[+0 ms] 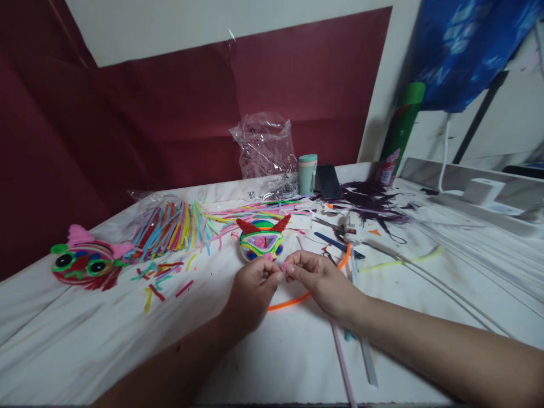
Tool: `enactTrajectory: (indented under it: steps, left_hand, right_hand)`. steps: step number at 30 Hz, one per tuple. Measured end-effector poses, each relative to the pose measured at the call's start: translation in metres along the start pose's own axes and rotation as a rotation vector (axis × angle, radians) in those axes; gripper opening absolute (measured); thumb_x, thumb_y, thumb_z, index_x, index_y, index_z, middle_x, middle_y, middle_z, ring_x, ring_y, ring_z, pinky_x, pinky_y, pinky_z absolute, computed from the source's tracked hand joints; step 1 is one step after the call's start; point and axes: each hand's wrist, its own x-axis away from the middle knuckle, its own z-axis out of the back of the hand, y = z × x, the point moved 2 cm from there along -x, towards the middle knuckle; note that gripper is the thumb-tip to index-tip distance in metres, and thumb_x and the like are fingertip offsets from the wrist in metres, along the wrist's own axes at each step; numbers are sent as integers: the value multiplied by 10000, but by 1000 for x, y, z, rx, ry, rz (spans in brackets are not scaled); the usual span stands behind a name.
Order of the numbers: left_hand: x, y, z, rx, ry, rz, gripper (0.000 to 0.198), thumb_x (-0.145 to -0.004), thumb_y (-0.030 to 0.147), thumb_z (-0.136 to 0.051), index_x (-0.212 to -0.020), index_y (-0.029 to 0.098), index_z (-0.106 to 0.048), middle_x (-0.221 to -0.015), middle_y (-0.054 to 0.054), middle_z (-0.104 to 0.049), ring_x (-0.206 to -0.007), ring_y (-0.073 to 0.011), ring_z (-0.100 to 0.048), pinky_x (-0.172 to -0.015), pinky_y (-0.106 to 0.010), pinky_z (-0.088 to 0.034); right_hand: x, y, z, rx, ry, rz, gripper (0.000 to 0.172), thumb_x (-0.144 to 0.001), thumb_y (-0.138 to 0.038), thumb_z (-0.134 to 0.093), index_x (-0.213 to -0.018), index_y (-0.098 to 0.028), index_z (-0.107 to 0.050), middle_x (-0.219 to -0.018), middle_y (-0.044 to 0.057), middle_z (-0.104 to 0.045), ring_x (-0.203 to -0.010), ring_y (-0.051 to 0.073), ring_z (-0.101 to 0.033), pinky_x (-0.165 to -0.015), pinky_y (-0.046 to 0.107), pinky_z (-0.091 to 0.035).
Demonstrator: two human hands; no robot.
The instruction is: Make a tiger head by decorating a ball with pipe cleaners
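At the middle of the table my left hand [254,289] and my right hand [318,279] meet, fingertips pinched together. Between them is a small pink piece of pipe cleaner [284,265], mostly hidden by the fingers. Just behind the hands sits a round mask-like figure [261,242] covered in coloured pipe cleaners, with two red horns and blue spots. An orange pipe cleaner [289,304] curves on the table under my hands. Farther left lies a second figure [87,262] with pink ears, big black eyes and a red fringe.
Cut pipe cleaner bits [164,277] are scattered at left, beside a bundle of coloured strips [170,229]. A white glue gun [352,228], scissors [335,228] and dark purple strands [374,201] lie at right. Behind stand a green cup [307,174], phone [328,181] and clear plastic bag [267,150].
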Motion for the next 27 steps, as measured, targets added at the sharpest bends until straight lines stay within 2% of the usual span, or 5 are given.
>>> enactTrajectory:
  steps: [7, 10, 16, 20, 27]
  left_hand:
    - [3, -2, 3, -381, 5, -340, 132, -787, 140, -464, -666, 175, -505, -642, -1, -512, -603, -135, -485, -568, -245, -378]
    - [4, 1, 2, -431, -37, -392, 147, -775, 115, -459, -648, 177, -499, -615, 3, -495, -583, -133, -474, -548, -241, -368]
    - [4, 8, 6, -161, 86, -220, 91, -762, 176, -518, -679, 175, -557, -665, -4, -546, -630, -136, -529, -579, -239, -422]
    - [3, 3, 3, -114, 89, -154, 88, -754, 187, -533, -677, 170, -572, -665, -4, -565, -634, -135, -534, -607, -247, -440]
    - [-3, -1, 7, -220, 40, -123, 56, -726, 168, -570, -740, 174, -623, -712, -10, -624, -676, -144, -565, -630, -245, -447]
  right_hand:
    - [4, -18, 5, 807, -123, 445, 156, -858, -187, -433, -753, -163, -546, -731, 70, -579, -716, 183, -528, -650, 299, -421]
    - [5, -22, 5, 947, -208, 597, 175, -842, -132, -407, -768, -151, -564, -734, 97, -588, -719, 190, -529, -649, 309, -436]
    - [4, -19, 4, 498, -68, 286, 116, -843, -265, -542, -791, -188, -613, -779, 32, -654, -743, 149, -596, -689, 274, -473]
    - [5, -13, 2, 381, 40, 252, 141, -823, -303, -568, -756, -183, -600, -740, 17, -631, -708, 142, -575, -676, 271, -461]
    - [0, -11, 9, 323, 28, 187, 221, -825, -376, -562, -745, -172, -590, -696, 9, -606, -667, 137, -545, -630, 254, -435]
